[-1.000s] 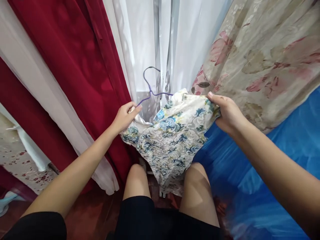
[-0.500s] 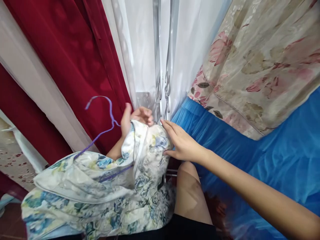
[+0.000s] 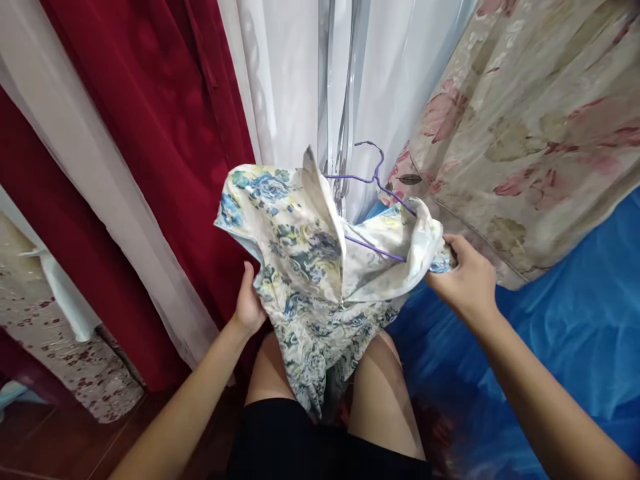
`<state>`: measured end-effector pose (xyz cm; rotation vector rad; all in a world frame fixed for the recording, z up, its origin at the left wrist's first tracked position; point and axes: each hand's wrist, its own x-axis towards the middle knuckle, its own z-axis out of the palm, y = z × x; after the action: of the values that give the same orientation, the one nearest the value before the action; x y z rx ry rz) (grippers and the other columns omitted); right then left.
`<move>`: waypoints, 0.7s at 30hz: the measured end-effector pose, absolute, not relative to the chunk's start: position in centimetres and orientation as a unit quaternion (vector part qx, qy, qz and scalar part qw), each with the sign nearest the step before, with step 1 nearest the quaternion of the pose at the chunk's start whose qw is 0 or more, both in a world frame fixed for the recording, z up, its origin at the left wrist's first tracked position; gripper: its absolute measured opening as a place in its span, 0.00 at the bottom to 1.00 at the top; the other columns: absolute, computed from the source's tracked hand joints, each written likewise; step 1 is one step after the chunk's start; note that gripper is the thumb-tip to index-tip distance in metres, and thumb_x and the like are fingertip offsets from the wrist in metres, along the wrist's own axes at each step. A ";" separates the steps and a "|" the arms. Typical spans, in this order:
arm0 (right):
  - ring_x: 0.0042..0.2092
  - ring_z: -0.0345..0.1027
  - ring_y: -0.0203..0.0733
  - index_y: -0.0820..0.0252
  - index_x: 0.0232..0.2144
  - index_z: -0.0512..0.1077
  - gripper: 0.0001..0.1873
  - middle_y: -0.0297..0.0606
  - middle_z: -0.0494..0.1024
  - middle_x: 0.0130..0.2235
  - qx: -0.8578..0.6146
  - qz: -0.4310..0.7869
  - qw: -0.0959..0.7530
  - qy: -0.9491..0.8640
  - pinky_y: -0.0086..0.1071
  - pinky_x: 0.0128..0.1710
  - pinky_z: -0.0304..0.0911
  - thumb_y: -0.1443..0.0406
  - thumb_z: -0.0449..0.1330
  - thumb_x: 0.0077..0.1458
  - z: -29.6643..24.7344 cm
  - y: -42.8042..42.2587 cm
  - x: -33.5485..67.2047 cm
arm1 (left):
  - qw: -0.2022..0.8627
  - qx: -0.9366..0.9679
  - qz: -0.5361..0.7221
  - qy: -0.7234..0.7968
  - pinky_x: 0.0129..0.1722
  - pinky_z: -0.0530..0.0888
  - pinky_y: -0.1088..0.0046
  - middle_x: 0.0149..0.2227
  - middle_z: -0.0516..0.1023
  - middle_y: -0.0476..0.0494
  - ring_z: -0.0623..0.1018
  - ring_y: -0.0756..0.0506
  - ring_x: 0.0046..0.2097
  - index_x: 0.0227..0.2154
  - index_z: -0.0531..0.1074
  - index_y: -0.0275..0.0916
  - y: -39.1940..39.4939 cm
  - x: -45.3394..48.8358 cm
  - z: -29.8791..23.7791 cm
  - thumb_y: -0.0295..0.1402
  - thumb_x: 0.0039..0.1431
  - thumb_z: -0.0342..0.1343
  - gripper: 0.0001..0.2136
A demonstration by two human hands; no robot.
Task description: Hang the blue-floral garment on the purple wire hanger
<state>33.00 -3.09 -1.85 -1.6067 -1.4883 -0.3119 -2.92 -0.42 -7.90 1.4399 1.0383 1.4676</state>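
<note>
A white dress with blue and yellow flowers (image 3: pixel 300 247) is held up in front of my knees, its zip opening parted down the middle. Inside it sits a thin purple hanger (image 3: pixel 376 178), whose hook sticks out above the neckline. My right hand (image 3: pixel 467 277) grips the shoulder edge on the right, thumb below and fingers partly behind the cloth. On the other side, my left hand (image 3: pixel 250 307) holds the dress at its side edge. The left thumb points up, and the left fingers are hidden behind the fabric.
Red curtains (image 3: pixel 150 133) and white drapes (image 3: pixel 285 80) hang ahead. At right are a beige floral cloth (image 3: pixel 530 153) and blue gauzy fabric (image 3: pixel 565 347). A patterned cloth (image 3: pixel 75 360) hangs at left above the dark tiled floor (image 3: pixel 65 440).
The dress has swung from lower left to the centre and now stands opened out, with the hanger moved right. My hands have spread apart, and the right one has taken hold of the shoulder.
</note>
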 end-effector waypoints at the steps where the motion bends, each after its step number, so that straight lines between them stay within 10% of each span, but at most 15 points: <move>1: 0.40 0.77 0.61 0.54 0.46 0.75 0.25 0.44 0.83 0.37 -0.649 -0.131 0.440 -0.607 0.39 0.35 0.62 0.54 0.63 0.44 -1.1 -2.9 32.6 | 0.432 0.545 0.591 0.408 0.57 0.75 0.53 0.52 0.81 0.35 0.73 0.33 0.62 0.53 0.73 0.40 -0.9 -2.9 -9.3 0.69 0.59 0.34 0.41; 6: 0.36 0.77 0.55 0.57 0.45 0.73 0.25 0.41 0.81 0.34 -0.575 -0.157 0.430 -0.678 0.36 0.33 0.61 0.56 0.65 0.43 0.4 -3.2 32.2 | 0.484 0.559 0.485 0.467 0.67 0.65 0.53 0.56 0.79 0.38 0.69 0.32 0.66 0.55 0.74 0.43 -3.5 -1.5 -14.7 0.57 0.48 0.66 0.35; 11: 0.49 0.73 0.58 0.56 0.49 0.71 0.27 0.48 0.78 0.48 -0.488 -0.109 0.428 -0.753 0.44 0.47 0.66 0.62 0.62 0.44 -1.9 -4.8 34.9 | 0.481 0.561 0.472 0.481 0.68 0.63 0.51 0.54 0.80 0.39 0.72 0.33 0.64 0.58 0.72 0.43 -6.8 1.2 -16.4 0.49 0.53 0.65 0.30; 15: 0.55 0.67 0.62 0.51 0.52 0.68 0.24 0.49 0.71 0.53 -0.536 -0.138 0.669 -0.497 0.52 0.50 0.65 0.59 0.63 0.51 -7.1 -8.0 31.8 | 0.479 0.515 0.516 0.489 0.67 0.64 0.53 0.59 0.76 0.37 0.71 0.34 0.65 0.60 0.70 0.41 -8.6 2.9 -17.6 0.47 0.55 0.64 0.31; 17: 0.44 0.69 0.56 0.49 0.42 0.68 0.09 0.42 0.71 0.41 -0.533 -0.016 0.740 -0.408 0.49 0.45 0.66 0.57 0.58 0.60 -10.4 -10.0 28.5 | 0.473 0.503 0.519 0.503 0.68 0.63 0.53 0.61 0.74 0.38 0.70 0.34 0.66 0.60 0.69 0.43 -9.3 3.4 -18.3 0.46 0.55 0.64 0.30; 21: 0.34 0.66 0.49 0.53 0.31 0.68 0.17 0.38 0.70 0.31 -0.506 0.416 0.523 -0.545 0.41 0.34 0.64 0.51 0.51 0.66 -15.1 -12.1 22.2 | 0.491 0.536 0.469 0.501 0.71 0.57 0.52 0.63 0.72 0.43 0.65 0.36 0.69 0.60 0.70 0.49 -10.3 3.8 -19.2 0.45 0.59 0.62 0.26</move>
<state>22.18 -12.06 -15.15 -1.2119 -1.3046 0.9952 3.83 -10.30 -19.15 1.3016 1.2161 1.1388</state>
